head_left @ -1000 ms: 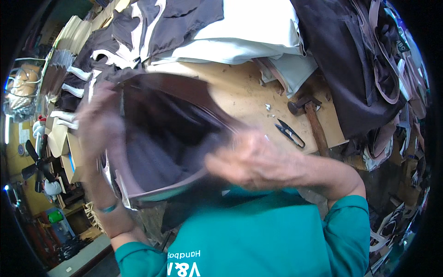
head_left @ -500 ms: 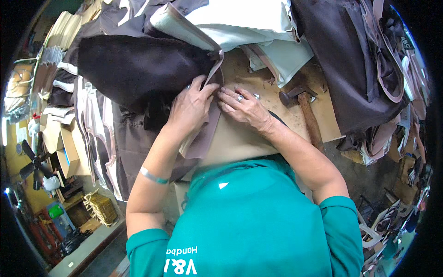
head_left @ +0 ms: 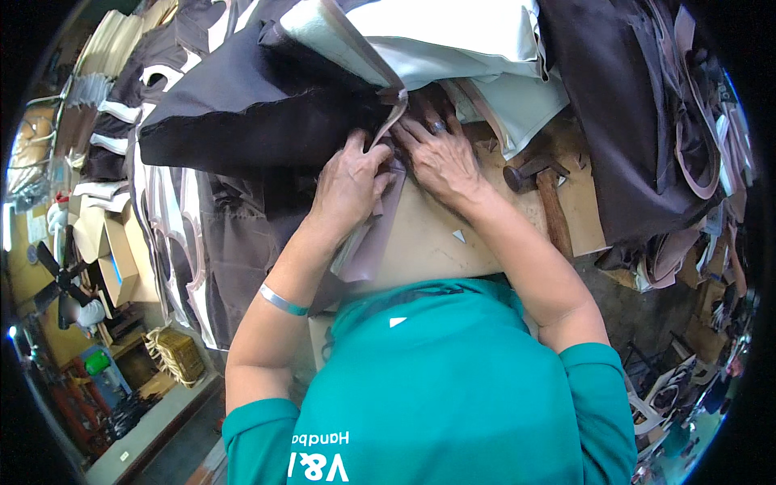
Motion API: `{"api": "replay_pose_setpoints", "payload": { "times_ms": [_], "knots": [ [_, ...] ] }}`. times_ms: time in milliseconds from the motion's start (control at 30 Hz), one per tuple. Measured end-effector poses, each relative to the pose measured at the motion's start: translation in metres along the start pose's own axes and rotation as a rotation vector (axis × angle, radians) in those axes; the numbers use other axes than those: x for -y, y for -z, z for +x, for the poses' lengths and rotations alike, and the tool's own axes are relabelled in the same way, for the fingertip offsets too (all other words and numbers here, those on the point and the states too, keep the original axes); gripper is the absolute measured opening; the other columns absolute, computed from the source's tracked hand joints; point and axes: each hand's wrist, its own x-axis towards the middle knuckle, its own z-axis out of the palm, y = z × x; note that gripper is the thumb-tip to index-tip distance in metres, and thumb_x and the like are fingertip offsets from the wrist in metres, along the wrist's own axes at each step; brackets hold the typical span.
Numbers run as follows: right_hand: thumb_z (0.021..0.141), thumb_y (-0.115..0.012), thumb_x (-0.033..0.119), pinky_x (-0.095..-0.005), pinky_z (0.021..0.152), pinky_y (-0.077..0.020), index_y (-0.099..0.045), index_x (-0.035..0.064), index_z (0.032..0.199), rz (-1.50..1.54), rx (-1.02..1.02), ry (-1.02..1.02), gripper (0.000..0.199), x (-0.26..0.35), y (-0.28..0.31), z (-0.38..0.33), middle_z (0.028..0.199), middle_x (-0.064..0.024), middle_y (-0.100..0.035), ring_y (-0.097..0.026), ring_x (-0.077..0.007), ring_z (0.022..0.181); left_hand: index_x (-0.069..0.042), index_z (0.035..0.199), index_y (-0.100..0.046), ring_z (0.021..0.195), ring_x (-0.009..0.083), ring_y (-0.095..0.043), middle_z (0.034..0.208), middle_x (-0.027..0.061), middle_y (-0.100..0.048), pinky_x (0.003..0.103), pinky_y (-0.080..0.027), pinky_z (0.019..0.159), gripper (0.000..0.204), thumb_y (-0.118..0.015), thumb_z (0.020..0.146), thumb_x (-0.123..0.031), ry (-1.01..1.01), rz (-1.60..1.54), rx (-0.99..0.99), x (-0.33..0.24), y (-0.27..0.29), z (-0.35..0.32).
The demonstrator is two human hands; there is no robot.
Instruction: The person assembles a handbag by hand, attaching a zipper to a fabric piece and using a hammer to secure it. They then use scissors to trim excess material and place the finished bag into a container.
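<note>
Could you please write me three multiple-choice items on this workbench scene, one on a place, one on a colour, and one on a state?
1. Where does the hammer lie?
A. On the wooden bench to the right of the right hand
B. On the floor by the fan
C. In the left hand

2. What colour is the shirt of the person at work?
A. Red
B. Teal
C. White

3. What are the two hands doing?
A. Hanging free above the bench
B. Both gripping the hammer
C. Both pressed on the dark brown bag piece

Answers:
1 A: its head and wooden handle rest on the bench beside the right hand.
2 B: the sleeves and chest are teal.
3 C: the left hand and right hand lie side by side on the dark brown bag piece.
</note>
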Motion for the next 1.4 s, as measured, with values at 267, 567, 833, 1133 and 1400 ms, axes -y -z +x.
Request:
{"api": "replay_pose_setpoints", "payload": {
  "times_ms": [267,567,833,1133,1400],
  "knots": [
    [0.073,-0.060,0.008,-0.0379,0.081,-0.0442,-0.055,0.0042,0.099,0.017,-0.047,-0.075,0.027,-0.010,0.071,-0.050,0.108,-0.0132,-0.054,-0.053,-0.0290,0.098,-0.005,0.102,-0.054,0.086,0.0372,-0.056,0.089,0.0203,-0.055,0.043,-0.045,0.074,0.038,-0.070,0.068,-0.013,-0.068,-0.076,0.116,0.018,-0.005,0.019],
    [0.076,-0.063,0.015,-0.0440,0.077,-0.0438,-0.048,-0.0025,0.103,-0.027,0.236,-0.655,0.036,-0.056,0.108,-0.123,0.093,-0.0229,-0.056,-0.055,-0.0378,0.089,-0.002,0.109,-0.048,0.079,0.0329,-0.058,0.080,0.0188,-0.058,0.040,-0.045,0.071,0.048,-0.070,0.066,-0.009,-0.135,-0.239,0.251,0.035,-0.003,0.044],
    [0.076,-0.060,0.010,-0.0436,0.067,-0.0465,-0.045,0.0036,0.118,0.025,0.208,-0.396,0.045,0.014,0.103,-0.052,0.094,-0.0179,-0.059,-0.058,-0.0380,0.078,-0.001,0.099,-0.045,0.079,0.0328,-0.055,0.080,0.0162,-0.055,0.039,-0.044,0.069,0.046,-0.073,0.063,-0.009,-0.138,-0.250,0.179,0.036,-0.008,0.043],
    [0.077,-0.056,0.009,-0.0356,0.054,-0.0474,-0.052,0.0159,0.115,-0.287,0.008,-0.104,0.039,0.010,0.076,-0.011,0.075,-0.0082,-0.052,-0.057,-0.0264,0.060,0.000,0.089,-0.044,0.081,0.0355,-0.054,0.082,0.0174,-0.054,0.039,-0.044,0.069,0.043,-0.075,0.061,-0.009,-0.112,-0.347,0.110,0.041,-0.013,0.039],
    [0.076,-0.053,0.007,-0.0334,0.045,-0.0462,-0.045,0.0182,0.126,-0.203,-0.058,-0.053,0.051,0.003,0.067,-0.032,0.070,-0.0052,-0.049,-0.055,-0.0214,0.051,-0.001,0.090,-0.044,0.081,0.0343,-0.055,0.083,0.0168,-0.055,0.040,-0.044,0.069,0.041,-0.073,0.063,-0.010,-0.120,-0.314,0.037,0.039,-0.016,0.033]
  ]
}}
